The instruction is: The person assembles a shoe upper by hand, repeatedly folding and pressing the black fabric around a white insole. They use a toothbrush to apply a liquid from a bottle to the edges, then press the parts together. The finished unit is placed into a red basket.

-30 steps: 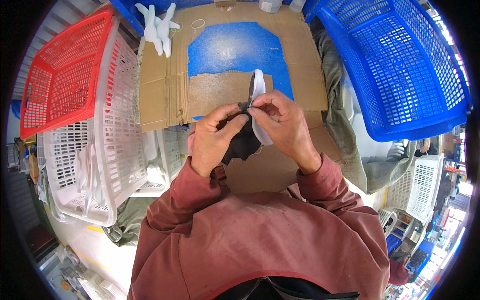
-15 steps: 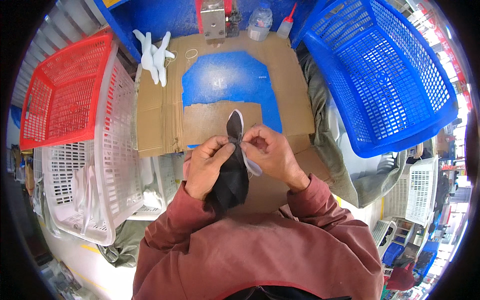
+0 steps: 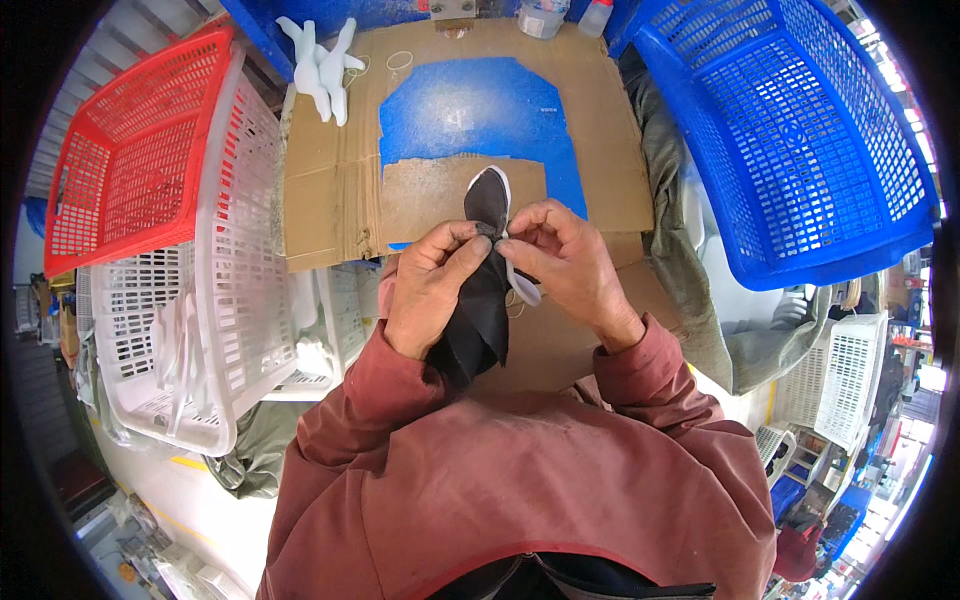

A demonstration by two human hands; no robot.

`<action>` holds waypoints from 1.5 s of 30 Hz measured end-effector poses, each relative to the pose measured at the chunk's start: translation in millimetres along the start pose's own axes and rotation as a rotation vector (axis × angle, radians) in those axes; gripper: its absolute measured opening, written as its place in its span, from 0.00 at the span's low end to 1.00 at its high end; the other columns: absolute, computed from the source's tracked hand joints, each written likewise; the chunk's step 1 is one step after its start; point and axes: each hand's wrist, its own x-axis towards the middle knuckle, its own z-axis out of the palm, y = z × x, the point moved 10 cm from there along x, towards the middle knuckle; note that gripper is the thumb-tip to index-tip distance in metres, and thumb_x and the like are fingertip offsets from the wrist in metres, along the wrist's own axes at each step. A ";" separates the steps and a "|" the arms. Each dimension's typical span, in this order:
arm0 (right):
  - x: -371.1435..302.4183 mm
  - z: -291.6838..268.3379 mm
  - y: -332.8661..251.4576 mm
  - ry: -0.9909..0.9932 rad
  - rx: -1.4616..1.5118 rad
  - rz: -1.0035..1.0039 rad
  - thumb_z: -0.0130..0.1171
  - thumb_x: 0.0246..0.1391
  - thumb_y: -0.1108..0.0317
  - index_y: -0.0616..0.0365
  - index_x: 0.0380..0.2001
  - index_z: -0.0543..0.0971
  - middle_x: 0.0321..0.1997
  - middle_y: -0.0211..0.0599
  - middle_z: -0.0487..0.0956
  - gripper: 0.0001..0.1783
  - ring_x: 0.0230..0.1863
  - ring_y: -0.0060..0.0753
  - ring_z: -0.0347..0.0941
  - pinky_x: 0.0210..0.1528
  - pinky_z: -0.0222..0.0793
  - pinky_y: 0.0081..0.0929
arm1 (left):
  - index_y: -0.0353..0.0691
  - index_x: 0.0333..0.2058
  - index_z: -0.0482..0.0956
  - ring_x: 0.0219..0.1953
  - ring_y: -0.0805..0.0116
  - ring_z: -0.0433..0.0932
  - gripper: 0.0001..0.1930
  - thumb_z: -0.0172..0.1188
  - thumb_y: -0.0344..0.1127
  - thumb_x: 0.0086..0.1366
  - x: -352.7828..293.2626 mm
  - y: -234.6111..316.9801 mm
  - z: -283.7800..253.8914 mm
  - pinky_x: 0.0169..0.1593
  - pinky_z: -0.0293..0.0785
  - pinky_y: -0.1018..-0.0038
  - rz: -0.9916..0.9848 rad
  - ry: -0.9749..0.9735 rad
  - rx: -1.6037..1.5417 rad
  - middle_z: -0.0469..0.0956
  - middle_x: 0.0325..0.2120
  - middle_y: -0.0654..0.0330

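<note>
A dark fabric piece with a white edge (image 3: pixel 487 196), somewhat like a shoe upper, is raised between my two hands over the near side of the bench. My left hand (image 3: pixel 432 285) pinches its middle between thumb and fingers, and the black cloth end (image 3: pixel 472 335) hangs below toward my body. At the right edge, my right hand (image 3: pixel 572 262) closes thumb and fingertips on the white strip (image 3: pixel 524 288), which curls down beneath them. The exact pinch points are partly hidden by the fingers.
Cardboard (image 3: pixel 335 190) with a blue sheet (image 3: pixel 470 100) covers the bench. White gloves (image 3: pixel 322 72) lie at the far left, a bottle (image 3: pixel 541 18) at the back. A red basket (image 3: pixel 140 150) above a white crate (image 3: pixel 240 240) stands left, a blue basket (image 3: pixel 800 150) right.
My view has tilted, so the bench and its items sit higher in the picture. Both hands still grip the fabric piece; the right fingertips now sit closer to the left thumb.
</note>
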 end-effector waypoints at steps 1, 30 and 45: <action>-0.4 -0.6 3.2 -0.013 0.011 0.041 0.63 0.60 0.77 0.60 0.40 0.76 0.37 0.23 0.75 0.08 0.39 0.12 0.71 0.42 0.69 0.15 | 0.34 0.44 0.80 0.38 0.83 0.74 0.07 0.60 0.28 0.70 0.1 -0.6 1.1 0.45 0.71 0.83 -0.008 -0.017 -0.029 0.80 0.37 0.69; -6.4 3.2 17.0 -0.064 0.237 0.081 0.63 0.59 0.76 0.61 0.37 0.78 0.34 0.29 0.78 0.04 0.36 0.20 0.75 0.41 0.71 0.20 | 0.37 0.45 0.78 0.42 0.78 0.76 0.08 0.57 0.33 0.72 0.0 -24.3 3.6 0.51 0.71 0.79 -0.120 -0.267 -0.216 0.81 0.40 0.66; -9.2 -5.6 2.5 0.056 -0.140 -0.010 0.62 0.60 0.74 0.64 0.38 0.78 0.36 0.27 0.78 0.05 0.37 0.15 0.73 0.40 0.72 0.19 | 0.35 0.43 0.81 0.35 0.82 0.76 0.07 0.63 0.28 0.67 -4.8 7.6 1.0 0.41 0.73 0.83 -0.098 -0.045 0.102 0.81 0.35 0.67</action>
